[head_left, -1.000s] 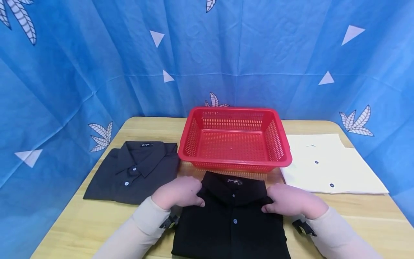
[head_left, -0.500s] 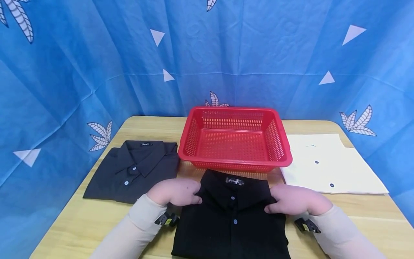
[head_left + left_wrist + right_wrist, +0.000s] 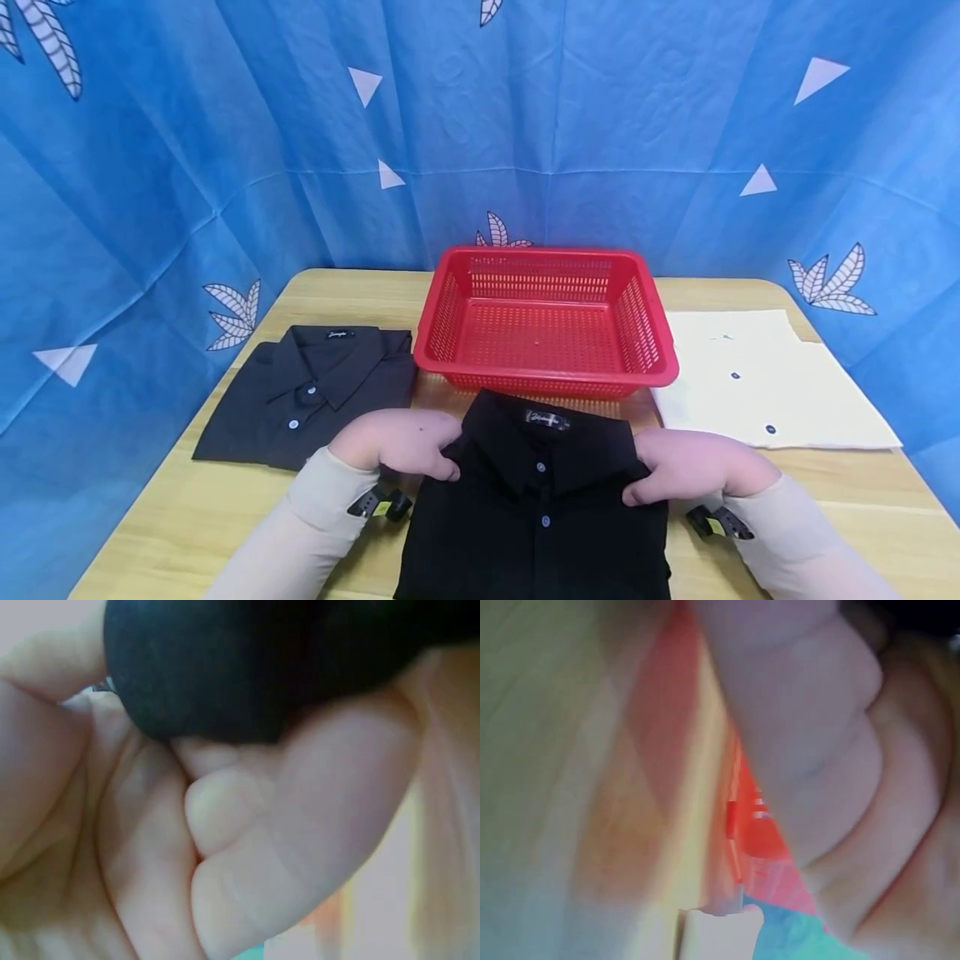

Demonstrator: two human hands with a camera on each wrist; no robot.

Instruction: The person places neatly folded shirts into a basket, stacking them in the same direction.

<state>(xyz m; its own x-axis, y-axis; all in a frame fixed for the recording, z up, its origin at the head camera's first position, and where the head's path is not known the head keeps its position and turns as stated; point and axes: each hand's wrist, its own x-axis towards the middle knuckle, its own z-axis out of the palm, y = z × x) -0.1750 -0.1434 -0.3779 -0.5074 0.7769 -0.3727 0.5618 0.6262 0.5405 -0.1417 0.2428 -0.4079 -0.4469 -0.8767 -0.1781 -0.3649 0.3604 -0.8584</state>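
Note:
A folded black shirt [image 3: 532, 542] lies face up at the front middle, its collar toward the back. My left hand [image 3: 411, 442] grips its left shoulder beside the collar, thumb on top. In the left wrist view, curled fingers [image 3: 322, 825] wrap the black cloth [image 3: 217, 667]. On the opposite shoulder my right hand [image 3: 693, 465] pinches the fabric, thumb over the front. The right wrist view shows those fingers [image 3: 802, 742] curled, with dark cloth at the upper corner and the fingertips mostly hidden.
Behind the black shirt stands a red plastic basket [image 3: 546, 379] with nothing in it. A folded dark grey shirt [image 3: 330, 425] lies left of it, a folded white shirt [image 3: 780, 383] right. The wooden table [image 3: 165, 533] meets a blue curtain [image 3: 480, 100] at the back.
My hands have drawn slightly apart, the left one leftward and the right one rightward. Between them the black shirt's collar has spread wider and flatter; basket and other shirts stay put.

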